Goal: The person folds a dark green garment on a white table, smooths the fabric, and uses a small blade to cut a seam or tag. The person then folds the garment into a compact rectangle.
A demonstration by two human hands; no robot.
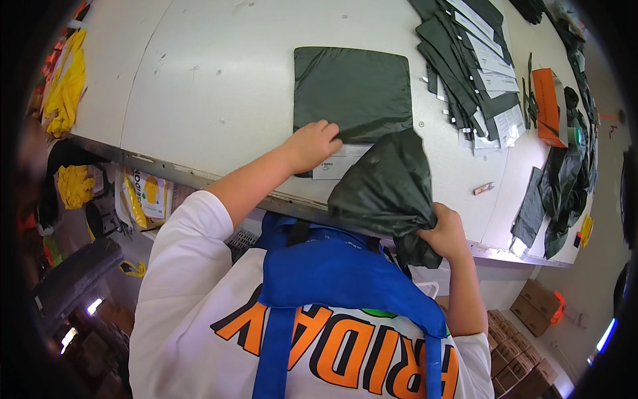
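Note:
A dark green, thin folded piece of fabric (352, 86) lies flat and roughly square on the white table in front of me. My left hand (316, 145) rests on its near left part, fingers bent and pressed together at the fabric. Just beside those fingers a white printed card (337, 163) shows, partly covered. At the table's near edge, my right hand (444, 233) is closed round the gathered end of a crumpled dark green fabric piece (387, 179). This bunched piece puffs up to the left and covers part of the card.
Overlapping dark green folded pieces with white cards (475, 73) are heaped at the far right. An orange box (549, 106) and loose dark fabric (565, 179) lie along the right side. A small pinkish tube-like item (484, 189) is nearer. Yellow fabric (66, 86) lies at the left edge.

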